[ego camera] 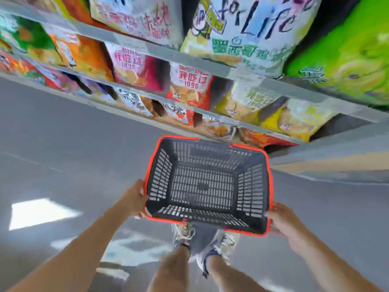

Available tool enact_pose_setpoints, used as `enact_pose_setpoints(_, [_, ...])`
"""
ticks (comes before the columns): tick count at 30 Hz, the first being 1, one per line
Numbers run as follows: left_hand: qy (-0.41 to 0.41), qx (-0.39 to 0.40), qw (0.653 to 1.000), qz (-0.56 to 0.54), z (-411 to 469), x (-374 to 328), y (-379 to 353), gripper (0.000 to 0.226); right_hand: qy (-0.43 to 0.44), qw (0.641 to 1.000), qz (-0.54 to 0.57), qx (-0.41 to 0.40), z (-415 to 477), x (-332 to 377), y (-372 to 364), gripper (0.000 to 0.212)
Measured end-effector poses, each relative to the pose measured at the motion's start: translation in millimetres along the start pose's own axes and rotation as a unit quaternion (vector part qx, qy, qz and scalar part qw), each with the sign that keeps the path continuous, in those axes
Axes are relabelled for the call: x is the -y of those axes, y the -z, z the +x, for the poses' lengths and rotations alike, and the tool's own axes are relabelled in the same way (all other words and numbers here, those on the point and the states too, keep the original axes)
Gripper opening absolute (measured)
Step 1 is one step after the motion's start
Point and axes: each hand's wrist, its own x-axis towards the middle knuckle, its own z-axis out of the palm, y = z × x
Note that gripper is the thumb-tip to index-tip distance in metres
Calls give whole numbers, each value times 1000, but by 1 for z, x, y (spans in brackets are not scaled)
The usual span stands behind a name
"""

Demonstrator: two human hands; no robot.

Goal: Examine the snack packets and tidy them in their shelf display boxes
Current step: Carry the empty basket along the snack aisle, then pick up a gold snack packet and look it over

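I hold an empty black shopping basket with an orange rim (270, 180) out in front of me above the floor. My left hand (134, 200) grips its near left corner. My right hand (283, 223) grips its near right corner. Rows of snack packets fill the shelves ahead: red and pink packets (189, 85), yellow packets (292, 121), a large white packet (248, 30) and a green packet (345, 53) on the upper shelf. The view is blurred.
Grey shelf edges (147, 47) run diagonally across the top of the view. A grey floor (63, 144) spreads to the left and right. My legs and sneakers (210, 245) show under the basket.
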Motion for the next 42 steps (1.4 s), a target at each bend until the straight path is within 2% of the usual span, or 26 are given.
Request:
enact_pose_setpoints(4, [12,-19,999,-31,88,16,-28,17,-2,997,70,17,78,-2,-40,31])
enact_pose_setpoints(10, [-54,-57,997,-14,171,9,-77,20,-27,990,120,-70,168,-38,-71,27])
enact_pose_setpoints(15, [-69,-117,990,27,201,8,-104,43,-19,992,104,-72,194,-54,-78,34])
enact_pose_setpoints(17, [-72,-114,990,-28,203,13,-108,51,-10,994,84,-74,193,-52,-77,29])
enact_pose_setpoints(18, [-63,-105,990,-65,200,15,-108,56,-4,994,74,-78,192,-52,-75,33])
enact_pose_setpoints(20, [-35,-107,989,-99,186,16,-106,60,-10,992,77,-103,187,-50,-69,67])
enact_pose_setpoints(21, [-25,-116,988,-97,172,15,-102,57,-11,989,90,-118,175,-46,-66,68])
enact_pose_setpoints(23, [-33,-138,986,-87,132,6,-91,43,6,985,117,-127,140,-36,-57,55])
enact_pose_setpoints(25, [-72,-147,984,-67,78,-12,-75,30,56,984,120,-119,90,-21,-42,43])
enact_pose_setpoints(28, [-139,-155,977,-44,-18,-52,-44,25,157,977,85,-112,2,5,-10,27])
enact_pose_setpoints(30, [-193,-162,967,-45,-89,-85,-20,26,222,969,37,-105,-64,22,20,28])
enact_pose_setpoints(32, [-249,-188,950,-32,-162,-117,6,26,289,952,-27,-103,-132,41,54,37])
enact_pose_setpoints(34, [-306,-226,925,1,-233,-145,32,24,343,927,-97,-115,-199,60,87,35])
enact_pose_setpoints(37, [-422,-269,866,22,-336,-186,69,24,436,878,-113,-161,-292,79,134,23])
enact_pose_setpoints(39, [-491,-268,828,36,-395,-212,92,28,475,857,-88,-181,-343,88,161,23])
enact_pose_setpoints(42, [-572,-275,772,31,-472,-251,118,25,529,830,31,-174,-407,103,194,25])
